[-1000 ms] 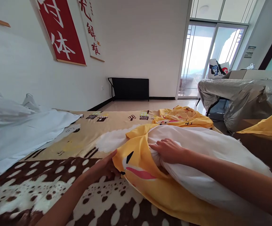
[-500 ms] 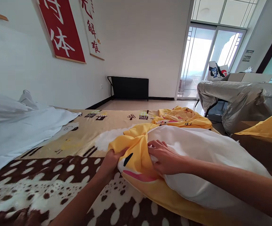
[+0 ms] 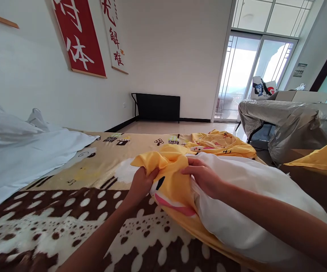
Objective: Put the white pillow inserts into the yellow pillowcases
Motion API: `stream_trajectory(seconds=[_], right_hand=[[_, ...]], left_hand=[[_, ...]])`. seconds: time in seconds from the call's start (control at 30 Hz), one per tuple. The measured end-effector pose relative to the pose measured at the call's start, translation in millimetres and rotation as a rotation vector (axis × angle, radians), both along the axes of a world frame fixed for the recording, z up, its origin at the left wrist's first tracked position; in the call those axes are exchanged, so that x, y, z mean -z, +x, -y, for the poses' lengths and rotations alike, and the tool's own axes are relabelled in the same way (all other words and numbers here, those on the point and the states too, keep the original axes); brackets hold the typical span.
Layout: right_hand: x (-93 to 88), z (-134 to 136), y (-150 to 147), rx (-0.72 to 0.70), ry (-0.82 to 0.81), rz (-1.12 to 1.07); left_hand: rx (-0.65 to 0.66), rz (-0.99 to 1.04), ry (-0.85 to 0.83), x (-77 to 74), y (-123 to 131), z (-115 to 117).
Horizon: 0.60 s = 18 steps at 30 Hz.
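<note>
Bunching yellow pillowcase, cartoon-printed

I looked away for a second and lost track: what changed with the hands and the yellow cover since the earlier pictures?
The left hand moved from the blanket beside the yellow pillowcase up to its bunched edge and gripped it. The right hand slid farther up the white pillow, keeping hold of the case's edge. The white sheet and the other yellow cloth beyond stayed put.
</note>
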State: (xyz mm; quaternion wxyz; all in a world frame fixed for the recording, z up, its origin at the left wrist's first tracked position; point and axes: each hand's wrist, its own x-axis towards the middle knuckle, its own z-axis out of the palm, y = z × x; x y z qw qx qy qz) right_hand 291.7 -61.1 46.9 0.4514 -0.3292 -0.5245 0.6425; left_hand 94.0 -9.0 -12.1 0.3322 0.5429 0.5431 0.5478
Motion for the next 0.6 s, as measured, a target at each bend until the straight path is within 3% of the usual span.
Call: stream_trajectory(seconds=[0.13, 0.23, 0.3, 0.37, 0.47, 0.6], right_hand=[[14.1, 11.3, -2.7, -0.178, -0.052, 0.076], [37.3, 20.3, -3.4, -0.349, -0.026, 0.473], [44.8, 25.4, -0.8, -0.367, 0.09, 0.802], [40.1, 28.8, 6.0, -0.326, 0.203, 1.006], [18.3, 27.7, 25.3, -0.167, 0.274, 0.921], [-0.1, 17.3, 54.0, -0.038, 0.101, 0.612]], left_hand=[[-0.063, 0.086, -0.012, 20.0, -22.1, -32.9], [-0.056, 0.194, -0.033, 25.4, -23.0, -46.3], [-0.031, 0.267, -0.054, 27.1, -21.8, -51.7], [-0.022, 0.32, -0.074, 30.3, -23.2, -54.8], [-0.046, 0.36, -0.111, 38.1, -31.6, -54.3], [-0.079, 0.362, -0.149, 42.6, -43.1, -48.4]])
